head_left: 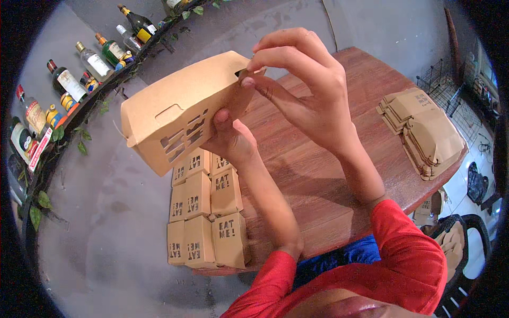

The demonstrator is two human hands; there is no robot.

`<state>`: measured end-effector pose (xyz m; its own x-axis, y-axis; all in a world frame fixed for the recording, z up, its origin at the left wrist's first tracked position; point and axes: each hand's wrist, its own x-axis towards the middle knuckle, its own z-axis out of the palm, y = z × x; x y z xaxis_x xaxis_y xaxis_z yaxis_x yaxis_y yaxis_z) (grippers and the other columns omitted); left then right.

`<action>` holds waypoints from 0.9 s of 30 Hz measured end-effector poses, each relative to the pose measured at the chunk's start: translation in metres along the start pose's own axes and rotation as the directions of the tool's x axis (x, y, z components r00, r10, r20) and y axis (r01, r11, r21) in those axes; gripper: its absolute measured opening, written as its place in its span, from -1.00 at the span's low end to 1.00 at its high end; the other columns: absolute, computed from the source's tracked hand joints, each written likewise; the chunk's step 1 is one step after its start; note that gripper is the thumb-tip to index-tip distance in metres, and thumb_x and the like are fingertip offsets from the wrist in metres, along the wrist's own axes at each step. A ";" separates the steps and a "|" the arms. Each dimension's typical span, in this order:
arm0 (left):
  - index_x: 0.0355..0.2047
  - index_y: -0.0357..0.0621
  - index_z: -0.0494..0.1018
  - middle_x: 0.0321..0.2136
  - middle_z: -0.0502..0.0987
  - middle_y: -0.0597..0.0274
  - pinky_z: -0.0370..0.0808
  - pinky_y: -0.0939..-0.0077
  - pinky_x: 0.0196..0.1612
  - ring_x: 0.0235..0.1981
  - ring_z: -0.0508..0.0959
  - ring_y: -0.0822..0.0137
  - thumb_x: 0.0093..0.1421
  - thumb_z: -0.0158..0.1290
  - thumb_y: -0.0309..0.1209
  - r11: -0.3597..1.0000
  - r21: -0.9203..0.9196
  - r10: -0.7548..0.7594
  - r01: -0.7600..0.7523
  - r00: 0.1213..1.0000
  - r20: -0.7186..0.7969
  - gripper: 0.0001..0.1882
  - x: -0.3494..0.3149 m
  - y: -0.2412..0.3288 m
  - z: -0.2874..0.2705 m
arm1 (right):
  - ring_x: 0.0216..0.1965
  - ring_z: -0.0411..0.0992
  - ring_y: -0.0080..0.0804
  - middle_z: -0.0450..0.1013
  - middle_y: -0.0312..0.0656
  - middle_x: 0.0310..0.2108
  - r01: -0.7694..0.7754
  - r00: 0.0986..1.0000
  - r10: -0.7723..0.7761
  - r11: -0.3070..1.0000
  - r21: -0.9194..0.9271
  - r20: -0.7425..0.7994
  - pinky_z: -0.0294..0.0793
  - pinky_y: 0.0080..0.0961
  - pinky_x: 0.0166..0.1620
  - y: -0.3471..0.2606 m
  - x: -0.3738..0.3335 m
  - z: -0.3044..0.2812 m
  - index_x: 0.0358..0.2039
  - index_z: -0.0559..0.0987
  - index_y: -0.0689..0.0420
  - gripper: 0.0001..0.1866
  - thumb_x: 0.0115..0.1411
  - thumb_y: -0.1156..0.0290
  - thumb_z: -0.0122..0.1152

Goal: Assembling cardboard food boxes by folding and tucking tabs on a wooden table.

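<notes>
A brown cardboard food box (pixel 183 93) with dark printed lettering on one side is held up, tilted, above the table. My left hand (pixel 231 139) grips it from below, the thumb pressed on the printed side. At the box's right end, the thumb and index finger of my right hand (pixel 313 79) pinch a flap beside a small dark opening. My right hand's other fingers are curled. The inside of the box is hidden.
Several folded boxes (pixel 229 241) stand in rows at the left end of the brown wooden table (pixel 318 196). Flat, unfolded box blanks (pixel 429 132) are stacked at its right end. A shelf with bottles (pixel 69 79) runs along the wall at left. A black chair (pixel 472 233) holding more cardboard stands at lower right.
</notes>
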<state>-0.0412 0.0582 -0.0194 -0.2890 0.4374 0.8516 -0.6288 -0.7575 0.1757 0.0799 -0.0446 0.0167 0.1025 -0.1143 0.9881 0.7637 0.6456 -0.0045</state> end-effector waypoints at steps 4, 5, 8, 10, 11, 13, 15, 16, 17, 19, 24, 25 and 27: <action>0.21 -0.28 0.22 0.07 0.45 -0.02 0.56 0.22 0.09 0.02 0.53 0.06 0.09 0.30 -0.30 0.998 -0.022 0.066 -0.067 0.998 -0.023 -0.26 0.000 -0.003 0.005 | -0.17 0.47 -0.30 0.51 -0.25 -0.22 0.023 1.000 -0.023 0.999 -0.029 0.014 0.48 -0.41 -0.14 -0.003 -0.002 0.003 -0.28 0.64 0.09 -0.72 -0.05 0.56 0.46; 0.19 -0.27 0.24 0.05 0.46 -0.01 0.57 0.23 0.07 0.00 0.54 0.07 0.07 0.30 -0.31 0.997 -0.024 0.071 -0.072 0.997 -0.039 -0.27 -0.001 -0.003 0.006 | -0.18 0.46 -0.29 0.51 -0.26 -0.21 0.021 1.000 -0.020 0.999 -0.030 0.016 0.48 -0.41 -0.14 -0.003 -0.003 0.004 -0.28 0.64 0.07 -0.72 -0.06 0.56 0.46; 0.16 -0.24 0.27 0.03 0.47 0.01 0.58 0.24 0.06 -0.01 0.55 0.09 0.07 0.30 -0.31 0.996 -0.001 0.084 -0.084 0.996 -0.042 -0.30 0.002 -0.001 0.000 | -0.18 0.46 -0.28 0.50 -0.27 -0.21 0.018 1.000 -0.018 1.000 -0.018 0.010 0.47 -0.40 -0.15 -0.005 -0.003 0.009 -0.27 0.64 0.06 -0.71 -0.06 0.57 0.45; 0.15 -0.23 0.29 0.02 0.48 0.02 0.58 0.24 0.06 -0.01 0.55 0.09 0.08 0.31 -0.30 0.997 0.016 0.080 -0.080 0.996 -0.029 -0.32 0.001 0.001 0.001 | -0.19 0.46 -0.27 0.50 -0.27 -0.20 0.015 1.000 -0.015 1.000 -0.018 0.006 0.47 -0.39 -0.16 -0.005 -0.004 0.010 -0.28 0.63 0.06 -0.71 -0.06 0.58 0.44; 0.19 -0.21 0.22 0.06 0.42 0.11 0.51 0.27 0.13 0.04 0.49 0.18 0.01 0.38 -0.24 0.999 0.007 0.051 -0.051 0.998 -0.035 -0.18 0.000 0.002 0.001 | -0.19 0.45 -0.27 0.49 -0.27 -0.20 0.012 1.000 -0.012 1.000 -0.026 0.005 0.47 -0.39 -0.16 -0.005 -0.005 0.010 -0.28 0.63 0.06 -0.71 -0.06 0.59 0.44; 0.24 -0.20 0.15 0.10 0.37 0.20 0.45 0.30 0.19 0.10 0.42 0.26 -0.05 0.46 -0.18 1.000 0.001 0.025 -0.025 0.999 -0.040 -0.04 0.001 0.003 -0.001 | -0.19 0.45 -0.27 0.49 -0.27 -0.20 0.008 1.000 -0.008 1.000 -0.030 0.003 0.47 -0.39 -0.16 -0.006 -0.005 0.011 -0.28 0.63 0.06 -0.71 -0.06 0.60 0.43; 0.24 -0.20 0.15 0.10 0.37 0.20 0.44 0.30 0.20 0.10 0.42 0.25 -0.05 0.46 -0.21 1.000 0.009 -0.003 0.003 0.999 -0.034 -0.05 0.000 0.001 -0.004 | -0.19 0.46 -0.26 0.49 -0.27 -0.20 0.006 1.000 -0.005 0.999 -0.042 0.016 0.47 -0.39 -0.18 -0.005 -0.006 0.011 -0.29 0.62 0.07 -0.71 -0.06 0.62 0.42; 0.24 -0.20 0.15 0.10 0.37 0.20 0.44 0.30 0.20 0.10 0.42 0.25 -0.05 0.46 -0.21 1.000 0.005 -0.008 0.009 0.999 -0.035 -0.05 -0.002 -0.001 -0.003 | -0.19 0.46 -0.26 0.49 -0.27 -0.20 0.004 1.000 -0.003 0.999 -0.048 0.018 0.47 -0.39 -0.18 -0.003 -0.007 0.010 -0.29 0.62 0.07 -0.71 -0.06 0.62 0.42; 0.23 -0.20 0.16 0.10 0.37 0.20 0.43 0.30 0.20 0.10 0.42 0.25 -0.06 0.46 -0.21 1.000 -0.002 -0.004 0.004 0.999 -0.038 -0.05 -0.004 -0.004 0.000 | -0.19 0.46 -0.26 0.49 -0.25 -0.20 -0.001 1.000 0.002 0.999 -0.046 0.016 0.48 -0.40 -0.17 0.000 -0.008 0.009 -0.29 0.62 0.08 -0.71 -0.06 0.63 0.42; 0.23 -0.20 0.16 0.10 0.37 0.20 0.43 0.30 0.21 0.10 0.42 0.25 -0.06 0.46 -0.22 1.000 0.001 0.015 -0.015 0.999 -0.040 -0.05 0.000 -0.002 -0.002 | -0.18 0.47 -0.26 0.49 -0.23 -0.21 -0.003 1.000 0.003 1.000 -0.027 0.008 0.49 -0.41 -0.17 -0.003 -0.006 0.011 -0.30 0.61 0.09 -0.71 -0.06 0.64 0.42; 0.23 -0.21 0.19 0.11 0.36 0.17 0.41 0.30 0.21 0.12 0.41 0.26 -0.01 0.42 -0.09 0.998 0.040 -0.057 0.056 0.998 0.012 -0.08 0.001 0.000 -0.006 | -0.11 0.49 -0.29 0.49 -0.17 -0.20 -0.027 1.000 0.026 0.996 0.080 0.006 0.50 -0.43 -0.10 -0.004 -0.006 0.012 -0.31 0.60 0.16 -0.75 -0.04 0.64 0.42; 0.23 -0.21 0.19 0.11 0.36 0.17 0.41 0.30 0.21 0.12 0.41 0.26 -0.01 0.42 -0.09 0.998 0.039 -0.055 0.054 0.998 0.010 -0.08 0.001 -0.001 -0.005 | -0.11 0.49 -0.29 0.49 -0.17 -0.20 -0.025 1.000 0.024 0.996 0.081 0.007 0.50 -0.43 -0.10 -0.002 -0.005 0.012 -0.31 0.60 0.16 -0.75 -0.04 0.64 0.42; 0.15 -0.23 0.31 0.02 0.48 0.09 0.53 0.25 0.08 0.02 0.52 0.18 0.16 0.24 0.01 0.999 0.039 -0.010 0.008 0.999 0.052 -0.27 0.002 -0.002 -0.004 | -0.02 0.47 -0.31 0.49 -0.18 -0.11 -0.041 0.999 0.032 0.975 0.216 0.044 0.46 -0.36 0.00 0.003 -0.004 0.009 -0.19 0.59 0.16 -0.73 0.07 0.51 0.40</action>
<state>-0.0433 0.0626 -0.0204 -0.2447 0.4196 0.8741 -0.6025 -0.7721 0.2020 0.0761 -0.0351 0.0144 0.0983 -0.0603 0.9933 0.6028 0.7978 -0.0112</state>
